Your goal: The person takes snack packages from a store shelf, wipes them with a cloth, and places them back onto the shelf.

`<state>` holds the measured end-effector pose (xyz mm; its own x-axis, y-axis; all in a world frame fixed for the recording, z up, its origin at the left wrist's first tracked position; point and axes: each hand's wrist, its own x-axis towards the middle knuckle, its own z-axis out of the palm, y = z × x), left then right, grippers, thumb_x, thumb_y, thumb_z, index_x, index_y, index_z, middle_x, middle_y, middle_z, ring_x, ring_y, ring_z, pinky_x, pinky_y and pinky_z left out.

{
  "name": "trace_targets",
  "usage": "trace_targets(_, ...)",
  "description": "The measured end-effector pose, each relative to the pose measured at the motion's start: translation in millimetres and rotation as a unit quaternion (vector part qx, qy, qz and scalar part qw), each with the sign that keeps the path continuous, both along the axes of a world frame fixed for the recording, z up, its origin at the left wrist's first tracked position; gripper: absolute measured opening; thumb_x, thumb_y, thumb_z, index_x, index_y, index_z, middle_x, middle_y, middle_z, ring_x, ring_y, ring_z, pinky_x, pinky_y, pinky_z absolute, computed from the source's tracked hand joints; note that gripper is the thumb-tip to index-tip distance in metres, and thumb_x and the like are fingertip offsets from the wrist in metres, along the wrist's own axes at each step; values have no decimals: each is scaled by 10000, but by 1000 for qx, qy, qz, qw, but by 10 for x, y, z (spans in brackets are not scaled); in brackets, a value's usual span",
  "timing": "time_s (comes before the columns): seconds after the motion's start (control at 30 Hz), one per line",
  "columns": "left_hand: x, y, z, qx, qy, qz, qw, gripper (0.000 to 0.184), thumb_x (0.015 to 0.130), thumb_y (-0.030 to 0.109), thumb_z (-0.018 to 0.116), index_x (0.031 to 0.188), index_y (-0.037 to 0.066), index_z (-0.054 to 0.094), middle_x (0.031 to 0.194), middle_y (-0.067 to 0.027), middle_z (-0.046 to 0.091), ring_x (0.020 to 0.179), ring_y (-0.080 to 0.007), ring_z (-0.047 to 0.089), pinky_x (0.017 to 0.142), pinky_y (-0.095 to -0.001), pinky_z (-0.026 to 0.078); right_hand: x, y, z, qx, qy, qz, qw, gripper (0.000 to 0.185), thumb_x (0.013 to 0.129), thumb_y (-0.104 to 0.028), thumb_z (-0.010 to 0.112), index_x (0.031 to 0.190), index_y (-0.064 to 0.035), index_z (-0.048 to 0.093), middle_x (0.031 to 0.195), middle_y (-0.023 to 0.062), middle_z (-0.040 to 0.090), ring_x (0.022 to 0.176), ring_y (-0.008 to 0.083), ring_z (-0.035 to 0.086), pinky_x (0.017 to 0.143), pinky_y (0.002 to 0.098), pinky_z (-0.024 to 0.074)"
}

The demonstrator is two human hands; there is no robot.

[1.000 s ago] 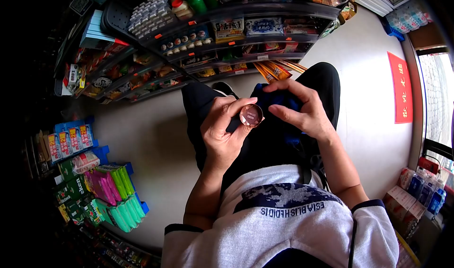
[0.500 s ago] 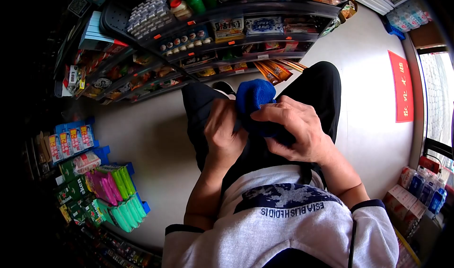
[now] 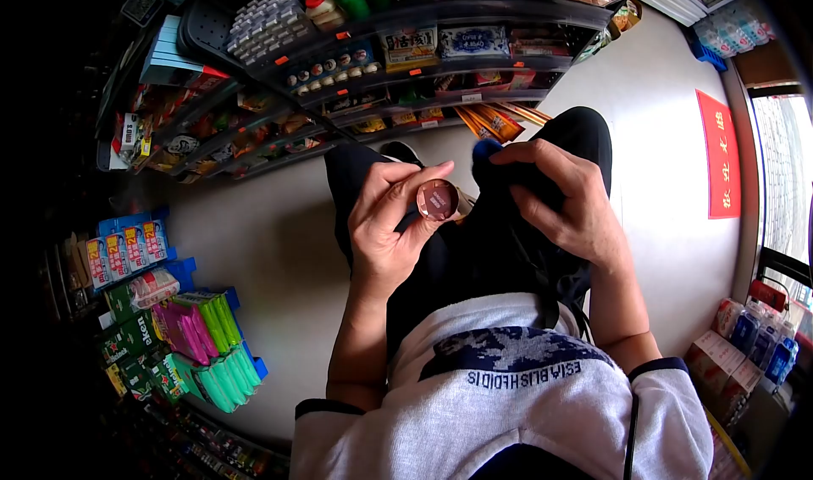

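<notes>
A small round container with a brown, printed end (image 3: 438, 199) is gripped between the thumb and fingers of my left hand (image 3: 385, 217), its end facing up at me. To the right, my right hand (image 3: 569, 196) is curled over a blue cloth (image 3: 485, 151), pinching it between thumb and fingers. Most of the cloth is dark and hard to tell from my black trousers (image 3: 584, 133). A gap separates the container from the cloth. Both hands are above my lap.
Shelves of packaged goods (image 3: 415, 73) curve across the front. Orange packets (image 3: 491, 122) stick out at their lower edge. Colourful packs (image 3: 207, 336) are stacked at the left. A red banner (image 3: 717, 154) lies on the right, with bottle packs (image 3: 762, 340) near the lower right.
The blue cloth has come down and away from the container, whose brown end shows again. My right hand has moved right with the cloth; my left hand has turned and opened out around the container.
</notes>
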<state>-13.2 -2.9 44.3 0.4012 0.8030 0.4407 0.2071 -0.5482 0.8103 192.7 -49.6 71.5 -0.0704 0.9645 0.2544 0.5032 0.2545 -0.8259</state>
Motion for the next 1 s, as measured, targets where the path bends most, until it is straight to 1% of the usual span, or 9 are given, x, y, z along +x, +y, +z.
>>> trace_targets(0.03, -12, 19, -36, 10, -11, -17, 1000, 471, 703, 85, 759, 1147, 38, 612, 907, -72, 608, 779, -162, 590, 689, -262, 484, -7, 0, -8, -2, 25, 13, 1000, 274, 726, -3, 618, 998, -2, 586, 907, 131, 627, 838, 297, 630, 737, 343, 505)
trace_targets(0.1, -5, -43, -68, -145, -119, -61, 980, 491, 738, 105, 745, 1181, 12, 557, 931, -84, 626, 800, -153, 600, 727, -258, 487, -33, -2, -9, -4, 51, 26, 998, 268, 752, -24, 635, 1014, 6, 588, 916, 131, 631, 842, 280, 636, 746, 327, 504)
trace_targets(0.13, 35, -59, -73, -168, -185, -83, 965, 444, 769, 104, 723, 1158, 0, 534, 940, -83, 633, 818, -151, 603, 767, -262, 484, -58, -13, 0, -14, 88, 34, 995, 276, 764, -53, 659, 1024, 12, 590, 928, 133, 633, 850, 265, 639, 753, 316, 500)
trace_targets(0.2, 16, -49, -112, -144, -162, -93, 972, 409, 769, 97, 720, 1126, 0, 545, 945, -85, 633, 825, -162, 602, 780, -271, 481, -114, -31, -2, -22, 141, 46, 989, 323, 766, -115, 716, 1037, 15, 601, 954, 135, 640, 873, 233, 645, 761, 306, 495)
trace_targets(0.27, -9, -23, -186, -95, -132, -111, 980, 367, 770, 73, 707, 1098, -5, 560, 998, -101, 623, 884, -188, 591, 813, -291, 471, -142, -28, -39, 1, 131, 58, 990, 328, 746, -111, 732, 1025, 9, 606, 933, 127, 640, 853, 246, 645, 748, 310, 497)
trace_targets(0.47, -35, -9, -139, -122, -139, -144, 972, 326, 791, 45, 669, 1099, -12, 577, 1074, -118, 593, 955, -199, 572, 831, -291, 464, -200, -34, -70, 52, 98, 49, 993, 311, 714, -103, 755, 968, -1, 606, 890, 115, 630, 799, 260, 639, 690, 311, 505)
trace_targets(0.6, -10, -5, -141, -114, -132, -135, 975, 330, 790, 69, 678, 1097, -8, 582, 1077, -116, 592, 957, -200, 574, 831, -290, 464, -245, -36, -70, 93, 77, 26, 992, 305, 696, -98, 769, 936, -9, 603, 873, 114, 622, 772, 264, 631, 660, 313, 506)
trace_targets(0.87, -15, 20, -111, -46, -94, -117, 988, 321, 778, 118, 698, 1067, 10, 607, 1038, -108, 608, 916, -209, 597, 803, -288, 476, -257, -45, -81, 91, 82, 29, 992, 306, 689, -104, 775, 925, -13, 604, 871, 104, 622, 767, 252, 628, 656, 309, 510)
trace_targets(1.0, -10, 15, -115, -52, -102, -111, 987, 323, 768, 117, 705, 1060, 16, 613, 1017, -104, 616, 910, -212, 602, 797, -292, 481, -245, -38, -80, 92, 77, 34, 992, 305, 691, -115, 775, 923, -14, 604, 874, 102, 625, 764, 249, 629, 661, 309, 509)
